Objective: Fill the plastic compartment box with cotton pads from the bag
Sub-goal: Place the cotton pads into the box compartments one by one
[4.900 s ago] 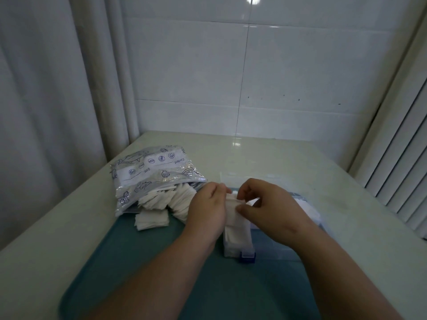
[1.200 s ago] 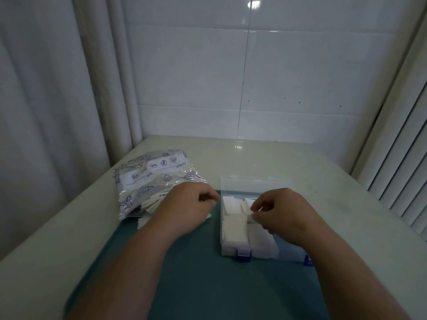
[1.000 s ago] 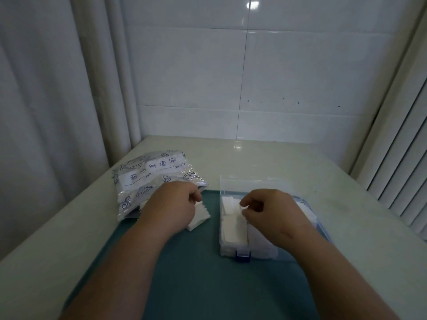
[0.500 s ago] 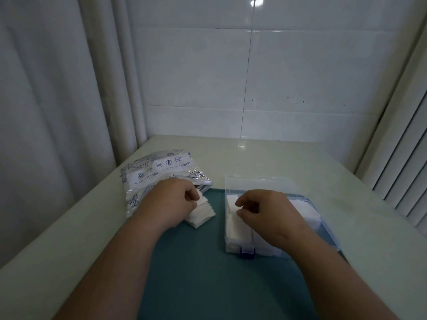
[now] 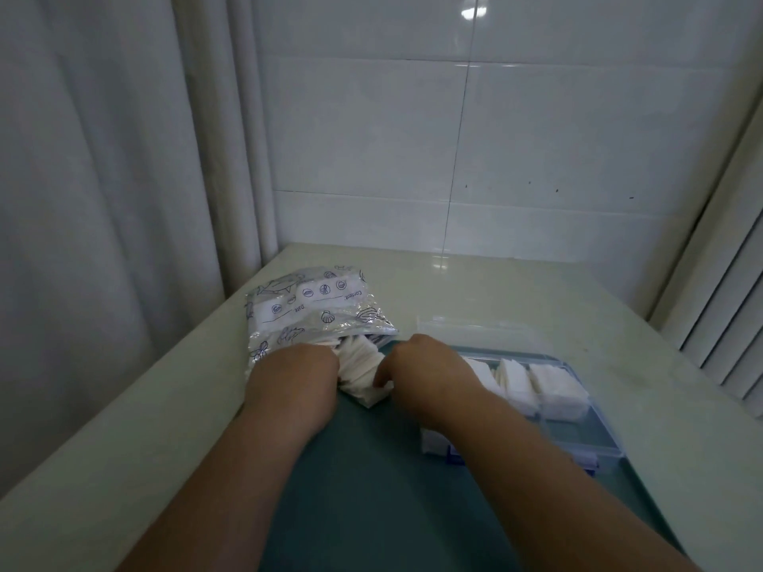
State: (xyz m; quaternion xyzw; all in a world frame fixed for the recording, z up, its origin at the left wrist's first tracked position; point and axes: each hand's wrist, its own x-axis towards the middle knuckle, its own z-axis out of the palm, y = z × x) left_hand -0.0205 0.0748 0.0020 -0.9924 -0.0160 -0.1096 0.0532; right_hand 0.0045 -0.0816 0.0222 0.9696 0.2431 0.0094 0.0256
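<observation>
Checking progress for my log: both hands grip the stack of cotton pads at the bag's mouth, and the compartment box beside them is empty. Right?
Not quite. In the head view the left hand and right hand do grip the stack of cotton pads at the mouth of the bag, but the compartment box is not empty: several compartments already hold pads.

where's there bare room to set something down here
Free: table behind the bag and compartment box up to the wall; teal mat between the forearms. Crowded: between bag and box, where left hand and right hand hold cotton pads.
</observation>
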